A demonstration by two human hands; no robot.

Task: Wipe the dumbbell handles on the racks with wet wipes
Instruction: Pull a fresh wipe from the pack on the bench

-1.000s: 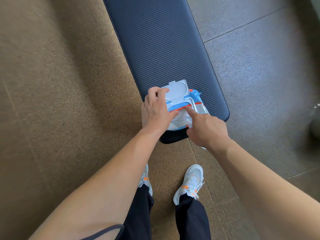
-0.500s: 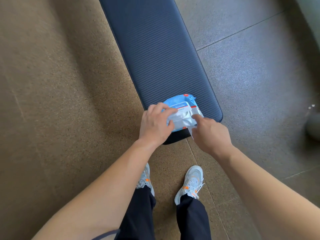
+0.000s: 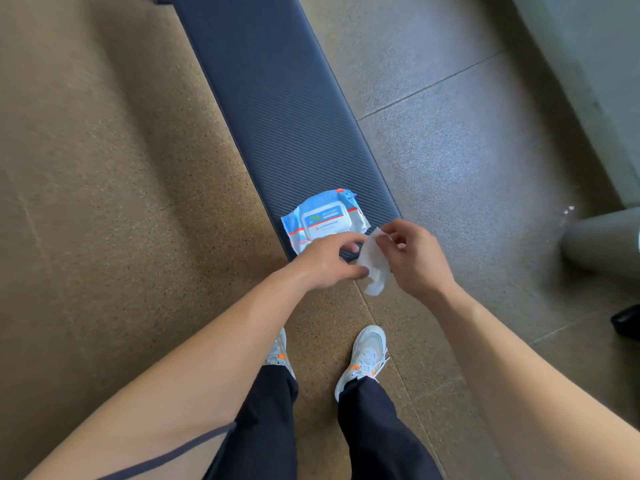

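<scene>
A blue and white pack of wet wipes [image 3: 323,218] lies with its lid closed at the near end of a dark padded bench [image 3: 277,109]. A white wet wipe [image 3: 374,263] hangs between my two hands just in front of the pack. My right hand [image 3: 414,256] pinches the wipe's top edge. My left hand [image 3: 327,259] holds its left side between thumb and fingers. No dumbbells or racks are in view.
Brown speckled floor lies to the left and under my feet [image 3: 363,358]; grey floor tiles [image 3: 467,161] lie to the right. A grey cylinder [image 3: 602,237] lies at the right edge, with a dark object [image 3: 627,322] below it.
The pack's lid went from open to closed. My right hand pulled a wipe out, and both hands have lifted off the pack and now hold the wipe.
</scene>
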